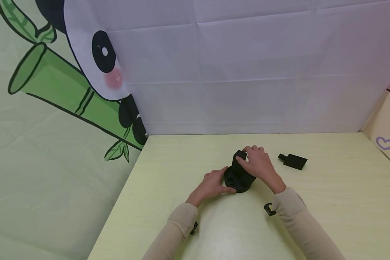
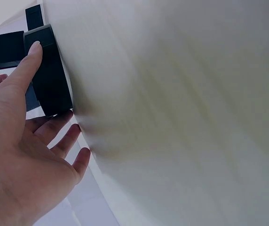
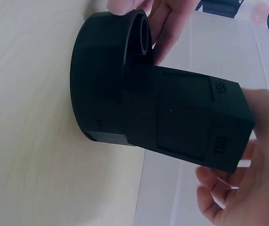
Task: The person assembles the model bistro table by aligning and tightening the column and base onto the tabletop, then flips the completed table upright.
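A round black base (image 1: 239,183) rests on the table, with an upright black rectangular block (image 3: 186,117) at one side of its top. The numbers 155 and 156 show on the block, and a ring-shaped socket (image 3: 145,35) is beside it on the base. My left hand (image 1: 212,184) holds the base's side between thumb and fingers; the left wrist view shows the thumb (image 2: 28,63) on it. My right hand (image 1: 258,162) grips the upper end of the block. How far the block sits inside the base is hidden.
A flat black piece with a narrow neck (image 1: 295,161) lies on the pale table (image 1: 338,202), right of the right hand. Behind the table hangs a whitish cloth (image 1: 253,72); a printed cloth with green bamboo (image 1: 68,83) is at the left. Small black wrist devices (image 1: 270,209) are at the sleeves.
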